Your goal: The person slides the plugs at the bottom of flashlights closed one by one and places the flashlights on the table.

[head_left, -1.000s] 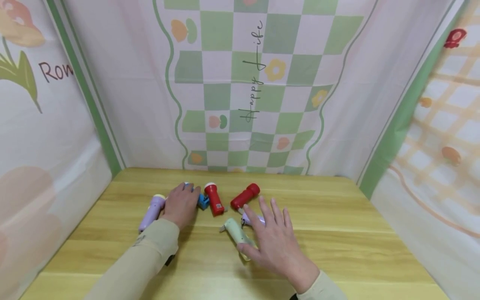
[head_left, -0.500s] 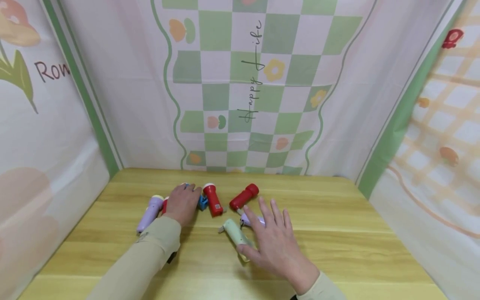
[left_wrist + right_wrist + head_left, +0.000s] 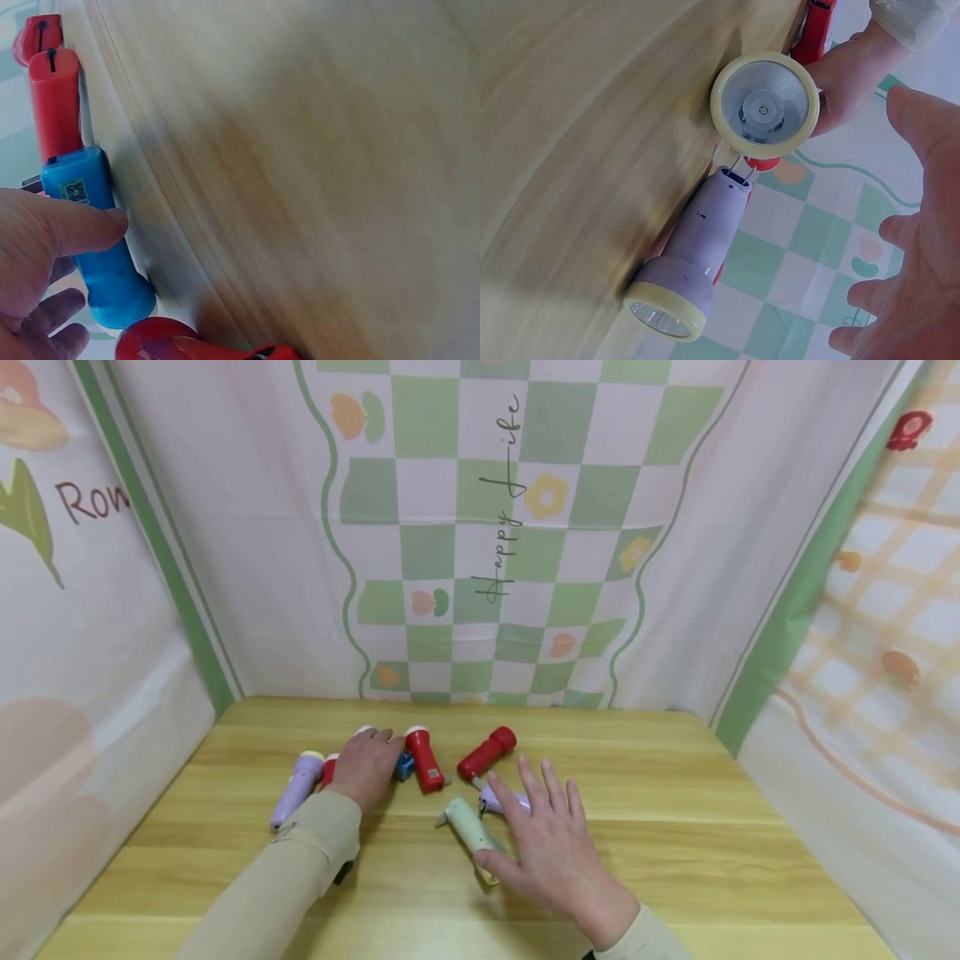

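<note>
My left hand (image 3: 366,768) grips a blue flashlight (image 3: 112,274) lying on the table. The left wrist view has its thumb (image 3: 94,227) across the blue body, with other fingers on the far side. Only the blue tail and pale head peek out in the head view. My right hand (image 3: 558,843) is spread, fingers apart, over a light green flashlight (image 3: 471,828) and a purple flashlight (image 3: 506,799), holding neither. From the right wrist, the green one's cream-rimmed lens (image 3: 763,105) faces the camera, and the purple flashlight (image 3: 705,236) lies beyond, apart from the fingers.
A red flashlight (image 3: 426,760) lies right of the blue one, and a darker red flashlight (image 3: 487,753) farther right. Left of my left hand are a partly hidden red flashlight (image 3: 328,770) and a purple flashlight (image 3: 298,791). Printed cloth (image 3: 495,552) hangs behind the wooden table (image 3: 675,827).
My left hand shifts slightly right over the blue flashlight, uncovering part of the red one at its left. My right hand stays in place. The view drifts a little.
</note>
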Demonstrator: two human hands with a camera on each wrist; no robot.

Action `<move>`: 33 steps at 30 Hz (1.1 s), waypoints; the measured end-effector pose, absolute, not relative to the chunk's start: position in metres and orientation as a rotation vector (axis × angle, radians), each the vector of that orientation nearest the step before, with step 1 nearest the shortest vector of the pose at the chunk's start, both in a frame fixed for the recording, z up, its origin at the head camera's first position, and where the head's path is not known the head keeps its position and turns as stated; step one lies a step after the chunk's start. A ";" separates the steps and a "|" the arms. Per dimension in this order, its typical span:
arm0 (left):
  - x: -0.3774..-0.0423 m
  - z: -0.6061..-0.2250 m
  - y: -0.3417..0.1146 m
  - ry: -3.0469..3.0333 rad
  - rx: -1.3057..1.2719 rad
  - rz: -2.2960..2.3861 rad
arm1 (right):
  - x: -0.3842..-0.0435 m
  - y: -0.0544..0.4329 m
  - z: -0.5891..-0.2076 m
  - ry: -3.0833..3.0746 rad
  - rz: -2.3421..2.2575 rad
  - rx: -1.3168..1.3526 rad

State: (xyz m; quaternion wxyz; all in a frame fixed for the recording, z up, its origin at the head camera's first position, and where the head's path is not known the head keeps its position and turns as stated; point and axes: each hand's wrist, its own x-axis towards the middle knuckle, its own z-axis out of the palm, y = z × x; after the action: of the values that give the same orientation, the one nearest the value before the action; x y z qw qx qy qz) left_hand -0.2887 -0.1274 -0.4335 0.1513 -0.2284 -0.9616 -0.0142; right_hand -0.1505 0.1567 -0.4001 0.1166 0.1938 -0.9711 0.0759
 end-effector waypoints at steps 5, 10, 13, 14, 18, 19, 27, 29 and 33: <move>-0.289 -0.433 -0.126 -2.798 -0.652 -0.019 | -0.151 0.157 -0.400 -2.854 0.224 0.570; -0.290 -0.433 -0.125 -2.797 -0.659 0.010 | -0.151 0.156 -0.401 -2.855 0.255 0.579; -0.291 -0.435 -0.125 -2.774 -0.668 0.018 | -0.151 0.156 -0.402 -2.849 0.260 0.582; -0.291 -0.435 -0.125 -2.772 -0.669 0.015 | -0.152 0.156 -0.402 -2.848 0.258 0.583; -0.292 -0.437 -0.126 -2.761 -0.673 0.017 | -0.152 0.156 -0.404 -2.836 0.243 0.586; -0.292 -0.437 -0.127 -2.762 -0.673 0.019 | -0.152 0.156 -0.404 -2.834 0.241 0.587; -0.290 -0.437 -0.127 -2.802 -0.658 0.054 | -0.152 0.156 -0.404 -2.839 0.223 0.594; -0.290 -0.438 -0.127 -2.806 -0.658 0.060 | -0.152 0.156 -0.405 -2.846 0.221 0.596; -0.290 -0.438 -0.127 -2.814 -0.669 0.069 | -0.152 0.156 -0.406 -2.847 0.232 0.595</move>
State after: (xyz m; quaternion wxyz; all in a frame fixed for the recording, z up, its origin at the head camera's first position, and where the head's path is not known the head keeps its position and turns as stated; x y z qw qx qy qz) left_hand -0.2898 -0.1267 -0.4375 0.1239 -0.2293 -0.9651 0.0237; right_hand -0.1519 0.1563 -0.4055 0.1115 0.2028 -0.9696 0.0792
